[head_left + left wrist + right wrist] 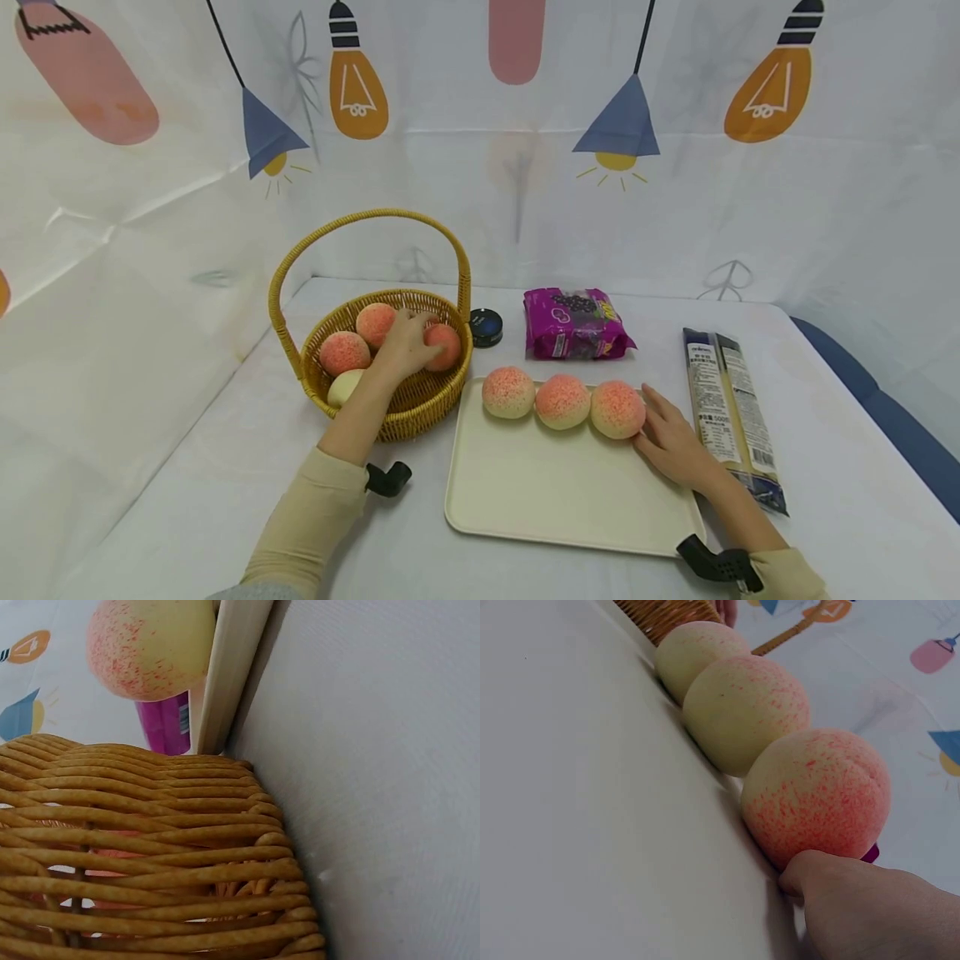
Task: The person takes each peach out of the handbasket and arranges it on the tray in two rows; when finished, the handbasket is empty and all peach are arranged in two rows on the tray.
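My left hand [407, 343] reaches into the wicker basket [416, 423], thumb and fingers around the left side of a reddish peach [447, 350]. Two more pink peaches, a left one [344, 353] and a rear one [375, 322], lie in there beside a pale round one [345, 387], partly covered by the forearm. Along the back of the cream tray [570, 500] three speckled peaches stand in a row: left [508, 392], middle [562, 402] and right [617, 410]. My right hand [673, 442] touches the right one, its thumb [804, 874] low against the fruit.
Behind the tray lies a purple snack package [576, 325], with a round black container [486, 327] left of it. A long clear-and-blue food packet [731, 412] rests right of the tray. The basket's tall handle [367, 215] arches over its opening. A blue chair [885, 408] shows beyond the table's right edge.
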`<action>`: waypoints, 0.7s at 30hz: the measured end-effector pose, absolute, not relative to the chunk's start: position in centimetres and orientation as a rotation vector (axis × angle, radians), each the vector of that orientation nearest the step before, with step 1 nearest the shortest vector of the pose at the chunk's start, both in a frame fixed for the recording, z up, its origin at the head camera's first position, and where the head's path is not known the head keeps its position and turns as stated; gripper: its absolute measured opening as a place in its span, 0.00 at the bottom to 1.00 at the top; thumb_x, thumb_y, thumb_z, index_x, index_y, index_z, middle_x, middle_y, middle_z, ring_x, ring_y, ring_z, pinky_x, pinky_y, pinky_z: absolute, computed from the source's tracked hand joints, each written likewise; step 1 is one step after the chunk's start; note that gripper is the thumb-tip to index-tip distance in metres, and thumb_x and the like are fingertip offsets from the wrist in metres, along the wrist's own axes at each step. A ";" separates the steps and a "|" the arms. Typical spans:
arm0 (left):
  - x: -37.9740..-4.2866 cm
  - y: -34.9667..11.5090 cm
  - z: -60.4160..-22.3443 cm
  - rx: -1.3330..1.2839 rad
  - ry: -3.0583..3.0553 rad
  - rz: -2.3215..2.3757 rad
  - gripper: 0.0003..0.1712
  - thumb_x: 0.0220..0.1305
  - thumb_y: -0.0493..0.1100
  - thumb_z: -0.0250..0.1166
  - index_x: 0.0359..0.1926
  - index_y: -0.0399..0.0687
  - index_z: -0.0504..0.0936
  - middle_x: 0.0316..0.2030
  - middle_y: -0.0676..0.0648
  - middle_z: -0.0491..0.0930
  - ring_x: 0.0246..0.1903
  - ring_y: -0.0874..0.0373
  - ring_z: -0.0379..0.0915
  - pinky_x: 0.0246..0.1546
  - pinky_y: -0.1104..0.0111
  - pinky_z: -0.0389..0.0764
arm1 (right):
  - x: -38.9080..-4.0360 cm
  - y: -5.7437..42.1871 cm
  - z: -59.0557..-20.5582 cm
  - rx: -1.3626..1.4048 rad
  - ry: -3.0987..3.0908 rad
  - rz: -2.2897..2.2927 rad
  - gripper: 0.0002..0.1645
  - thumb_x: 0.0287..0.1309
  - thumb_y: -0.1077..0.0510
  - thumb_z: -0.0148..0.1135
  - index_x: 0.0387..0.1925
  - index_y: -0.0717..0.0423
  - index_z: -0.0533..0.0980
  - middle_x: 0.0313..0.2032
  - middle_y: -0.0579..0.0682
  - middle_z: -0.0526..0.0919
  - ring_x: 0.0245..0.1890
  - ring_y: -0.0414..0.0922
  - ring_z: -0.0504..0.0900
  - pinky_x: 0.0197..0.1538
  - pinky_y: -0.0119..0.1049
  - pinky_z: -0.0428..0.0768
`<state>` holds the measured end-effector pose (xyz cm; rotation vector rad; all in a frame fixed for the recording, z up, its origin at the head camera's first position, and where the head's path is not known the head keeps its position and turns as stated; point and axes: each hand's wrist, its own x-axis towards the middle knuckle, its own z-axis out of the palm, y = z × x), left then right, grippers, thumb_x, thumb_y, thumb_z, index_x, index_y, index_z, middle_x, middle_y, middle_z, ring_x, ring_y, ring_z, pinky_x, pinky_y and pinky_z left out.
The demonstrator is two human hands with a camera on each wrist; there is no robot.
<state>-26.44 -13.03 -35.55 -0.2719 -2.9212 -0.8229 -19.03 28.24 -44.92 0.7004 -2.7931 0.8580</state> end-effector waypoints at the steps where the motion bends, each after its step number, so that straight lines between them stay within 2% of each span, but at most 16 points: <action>1: -26.4 -12.9 -35.6 -0.283 -2.939 -0.815 0.28 0.54 0.44 0.65 0.55 0.38 0.72 0.50 0.34 0.65 0.49 0.43 0.66 0.50 0.53 0.69 | -19.0 28.2 -44.9 0.698 -2.799 0.862 0.33 0.55 0.61 0.57 0.61 0.68 0.61 0.64 0.71 0.51 0.60 0.70 0.52 0.55 0.67 0.52; 5: -26.3 -12.5 -36.0 -0.362 -2.998 -0.764 0.31 0.54 0.44 0.65 0.58 0.37 0.69 0.51 0.32 0.64 0.48 0.41 0.67 0.49 0.52 0.70 | -19.0 28.2 -44.8 0.693 -2.807 0.870 0.33 0.55 0.61 0.57 0.61 0.68 0.61 0.64 0.70 0.51 0.61 0.70 0.51 0.55 0.67 0.52; 11: -26.4 -11.9 -36.9 -0.433 -3.048 -0.713 0.37 0.52 0.43 0.67 0.61 0.39 0.64 0.55 0.28 0.59 0.49 0.34 0.66 0.47 0.49 0.71 | -19.0 28.2 -44.8 0.700 -2.796 0.861 0.32 0.55 0.61 0.58 0.60 0.68 0.62 0.64 0.71 0.52 0.60 0.70 0.52 0.55 0.67 0.53; 16: -26.6 -11.7 -37.5 -0.528 -3.048 -0.694 0.35 0.53 0.39 0.67 0.61 0.41 0.64 0.59 0.26 0.55 0.51 0.28 0.61 0.49 0.45 0.68 | -18.9 28.1 -44.8 0.698 -2.799 0.857 0.32 0.54 0.61 0.58 0.60 0.68 0.63 0.64 0.71 0.52 0.60 0.70 0.52 0.55 0.67 0.53; 21: -26.7 -11.8 -37.5 -0.601 -3.014 -0.688 0.33 0.53 0.36 0.67 0.60 0.40 0.66 0.60 0.27 0.55 0.52 0.27 0.58 0.49 0.45 0.68 | -19.0 28.2 -44.8 0.701 -2.791 0.862 0.32 0.54 0.61 0.58 0.60 0.68 0.63 0.64 0.71 0.52 0.60 0.70 0.52 0.55 0.67 0.53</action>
